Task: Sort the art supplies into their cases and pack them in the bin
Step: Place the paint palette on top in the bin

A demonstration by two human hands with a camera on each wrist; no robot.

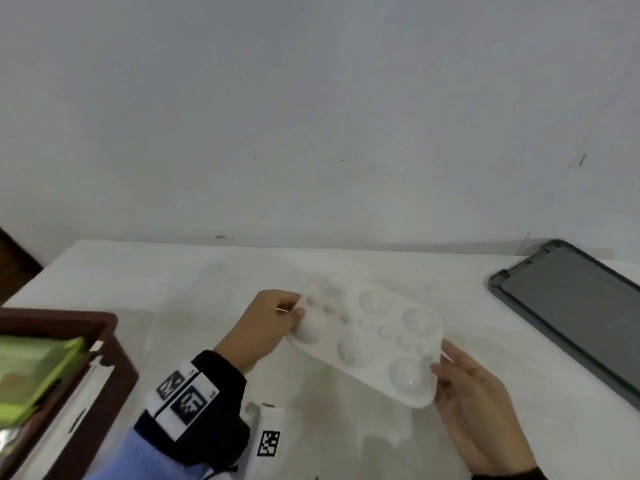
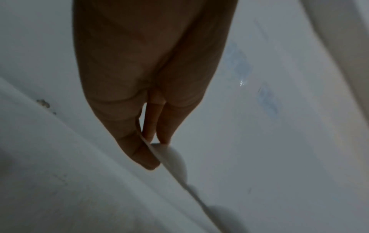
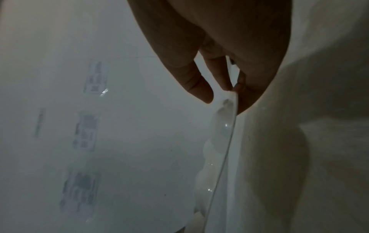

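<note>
A white plastic paint palette (image 1: 374, 337) with round wells is held tilted above the white table, its domed underside facing me. My left hand (image 1: 277, 317) pinches its far left edge between thumb and fingers; the left wrist view shows that hand (image 2: 151, 141) gripping the thin palette rim (image 2: 179, 171). My right hand (image 1: 464, 379) holds the near right end, and the right wrist view shows that hand (image 3: 229, 93) pinching the palette's edge (image 3: 223, 149). A brown bin (image 1: 100, 344) stands at the left, holding a green case (image 1: 31, 372) and a pale flat case (image 1: 79, 400).
A dark grey lid or tray (image 1: 575, 310) lies at the table's right edge. A white card with a black square marker (image 1: 268, 443) sits near the front, below the palette. The wall rises behind the table.
</note>
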